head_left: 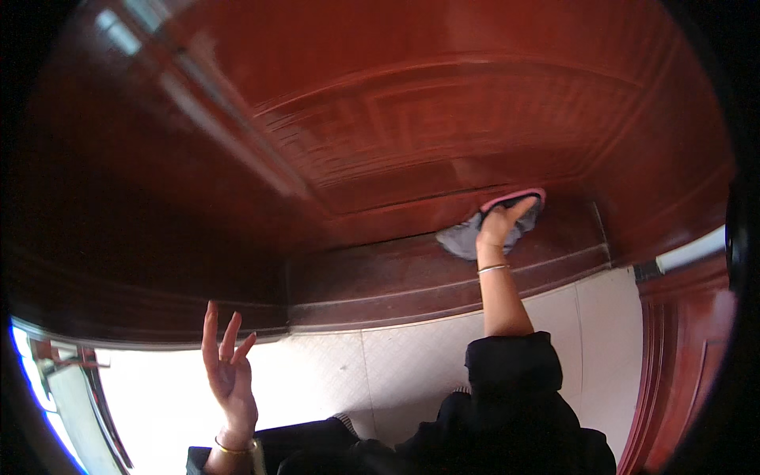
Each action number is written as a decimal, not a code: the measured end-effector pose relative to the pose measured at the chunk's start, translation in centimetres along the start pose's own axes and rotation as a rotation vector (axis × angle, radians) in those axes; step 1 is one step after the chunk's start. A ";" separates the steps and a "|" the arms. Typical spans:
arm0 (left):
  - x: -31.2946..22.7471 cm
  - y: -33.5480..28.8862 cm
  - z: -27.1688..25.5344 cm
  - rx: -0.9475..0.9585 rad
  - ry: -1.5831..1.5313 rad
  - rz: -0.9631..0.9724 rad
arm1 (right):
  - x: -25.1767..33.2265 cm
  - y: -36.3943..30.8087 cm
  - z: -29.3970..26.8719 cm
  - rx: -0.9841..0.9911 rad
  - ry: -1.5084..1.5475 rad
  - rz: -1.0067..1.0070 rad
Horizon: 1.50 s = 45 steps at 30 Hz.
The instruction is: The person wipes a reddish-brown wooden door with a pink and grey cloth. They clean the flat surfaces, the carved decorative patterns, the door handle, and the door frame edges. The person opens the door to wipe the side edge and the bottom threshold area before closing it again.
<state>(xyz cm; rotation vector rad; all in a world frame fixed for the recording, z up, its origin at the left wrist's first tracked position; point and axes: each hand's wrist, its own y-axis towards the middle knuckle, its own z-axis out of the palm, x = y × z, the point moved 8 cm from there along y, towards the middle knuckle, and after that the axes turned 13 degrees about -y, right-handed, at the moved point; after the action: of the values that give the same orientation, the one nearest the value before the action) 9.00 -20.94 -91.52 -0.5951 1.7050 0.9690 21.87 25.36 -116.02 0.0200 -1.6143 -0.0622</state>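
Dark sleeves [507,396] fill the bottom of the view, above a pale tiled floor [396,372]. Raised over the floor, the left hand [229,380] is open, fingers spread, holding nothing. Further out, the right hand [500,223] presses a grey cloth [461,237] with a pink edge flat against the lower panel of a red-brown wooden door [396,119], near its bottom edge.
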 end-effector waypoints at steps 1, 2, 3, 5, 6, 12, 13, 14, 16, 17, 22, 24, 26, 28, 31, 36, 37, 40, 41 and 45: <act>-0.3 0.1 -0.4 0.019 0.032 0.037 | -0.8 0.1 0.7 -0.020 0.209 0.079; -0.5 0.0 -0.9 0.022 0.080 0.051 | -1.8 -0.7 1.9 0.018 0.382 0.159; -0.5 -0.3 -1.4 0.005 0.056 0.027 | -0.2 -3.9 3.8 0.028 0.462 0.272; -0.9 -0.6 -1.8 -0.014 -0.030 -0.008 | -1.4 -10.3 8.7 0.151 0.453 0.379; -0.7 -0.7 -2.1 -0.027 -0.080 -0.047 | -1.7 -13.5 11.0 0.208 0.442 0.430; -3.9 -0.8 -2.1 0.001 0.257 0.068 | 8.2 -28.9 21.9 1.005 0.988 1.032; -5.2 -0.9 -2.6 -0.024 0.300 0.116 | 13.8 -29.3 21.2 1.133 0.969 0.790; -6.8 -0.8 -3.6 -0.075 0.303 0.200 | 19.1 -29.8 20.2 1.239 0.941 0.534; -8.7 -2.0 -6.6 -0.269 0.306 0.425 | 25.0 -30.7 19.1 1.175 0.777 0.365; -9.5 -2.5 -8.3 -0.379 0.317 0.515 | 29.6 -31.5 18.9 1.184 0.744 0.107; -10.9 -4.9 -12.9 -0.681 0.324 0.722 | 46.6 -37.5 17.5 1.094 0.773 -0.940; -10.7 -4.7 -14.0 -0.736 0.288 0.664 | 49.4 -40.4 19.1 0.796 0.707 -1.216; -10.2 -4.6 -14.8 -0.765 0.218 0.642 | 48.6 -42.4 19.8 0.640 0.608 -1.304; -8.9 -4.5 -15.5 -0.769 0.200 0.583 | 45.8 -43.3 19.6 0.673 0.553 -1.268; -7.2 -3.4 -14.9 -0.696 0.274 0.488 | 27.4 -43.3 23.1 0.991 0.449 -0.726; -5.8 -2.0 -13.6 -0.651 0.662 0.503 | 10.5 -46.4 19.8 1.115 0.450 -0.138; -5.5 -1.5 -13.2 -0.623 0.667 0.488 | 7.8 -46.4 19.9 1.090 0.427 -0.078; -5.2 -2.2 -13.2 -0.593 0.702 0.443 | 5.5 -47.3 20.2 1.069 0.361 -0.021; -5.2 -2.7 -13.1 -0.577 0.723 0.416 | 6.1 -47.6 19.8 1.057 0.324 -0.087; -4.7 -2.5 -13.4 -0.565 0.772 0.410 | 15.7 -46.8 20.5 1.173 0.588 0.181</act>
<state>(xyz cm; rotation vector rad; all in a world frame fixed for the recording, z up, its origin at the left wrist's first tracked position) 5.37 -33.77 -86.13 -1.1178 2.2883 1.6908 -0.47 -21.63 -103.72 0.7243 -0.8709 0.9473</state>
